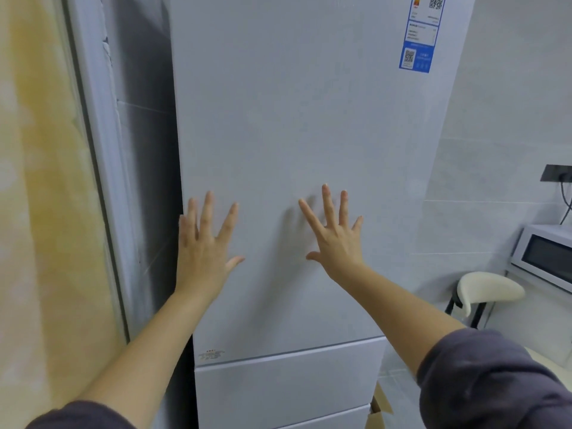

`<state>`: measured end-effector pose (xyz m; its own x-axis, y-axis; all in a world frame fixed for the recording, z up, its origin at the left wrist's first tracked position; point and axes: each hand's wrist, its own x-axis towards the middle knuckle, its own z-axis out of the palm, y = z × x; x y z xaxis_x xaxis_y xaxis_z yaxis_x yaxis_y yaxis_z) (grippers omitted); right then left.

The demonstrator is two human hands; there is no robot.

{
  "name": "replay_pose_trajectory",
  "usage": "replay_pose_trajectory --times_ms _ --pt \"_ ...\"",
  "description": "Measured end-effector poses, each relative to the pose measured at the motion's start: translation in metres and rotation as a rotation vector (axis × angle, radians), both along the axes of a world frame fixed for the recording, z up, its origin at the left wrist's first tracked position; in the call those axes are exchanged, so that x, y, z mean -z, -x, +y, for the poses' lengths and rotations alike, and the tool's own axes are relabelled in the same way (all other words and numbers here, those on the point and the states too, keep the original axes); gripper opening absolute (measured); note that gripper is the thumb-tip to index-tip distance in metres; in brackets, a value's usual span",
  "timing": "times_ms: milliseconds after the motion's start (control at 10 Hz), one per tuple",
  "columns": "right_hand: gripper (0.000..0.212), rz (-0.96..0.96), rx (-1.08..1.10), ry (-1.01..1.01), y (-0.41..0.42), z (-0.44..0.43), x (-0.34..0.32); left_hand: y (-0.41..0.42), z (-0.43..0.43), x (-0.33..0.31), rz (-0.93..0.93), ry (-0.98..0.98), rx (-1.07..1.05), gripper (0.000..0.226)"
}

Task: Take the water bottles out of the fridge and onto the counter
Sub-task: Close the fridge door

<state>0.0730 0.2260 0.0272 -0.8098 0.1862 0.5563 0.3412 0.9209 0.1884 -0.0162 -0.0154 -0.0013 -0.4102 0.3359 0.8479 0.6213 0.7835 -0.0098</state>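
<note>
A tall white fridge (294, 119) fills the middle of the view, its upper door closed. Both my hands are spread flat in front of that door with straight fingers. My left hand (204, 246) is near the door's left edge. My right hand (335, 236) is about a hand's width to its right and casts a shadow on the door. No water bottles are visible; the fridge's inside is hidden. Below the upper door are two closed drawer fronts (288, 385).
A blue energy label (419, 41) sticks to the door's top right. On the right are a microwave (544, 255), a cream stool (486, 289) and a wall socket with a cable (557, 174). A wall and door frame (93, 181) stand close on the left. Cardboard (379, 407) lies beside the fridge's base.
</note>
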Motion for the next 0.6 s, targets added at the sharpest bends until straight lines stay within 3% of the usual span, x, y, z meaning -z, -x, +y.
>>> replay_pose_trajectory --times_ms 100,600 --pt "0.135 -0.011 0.008 0.027 -0.001 0.009 -0.002 -0.001 0.01 0.002 -0.07 0.198 -0.087 0.125" --pt "0.122 -0.043 0.024 0.109 -0.043 -0.001 -0.013 -0.025 0.035 -0.001 -0.184 0.266 -0.13 0.128"
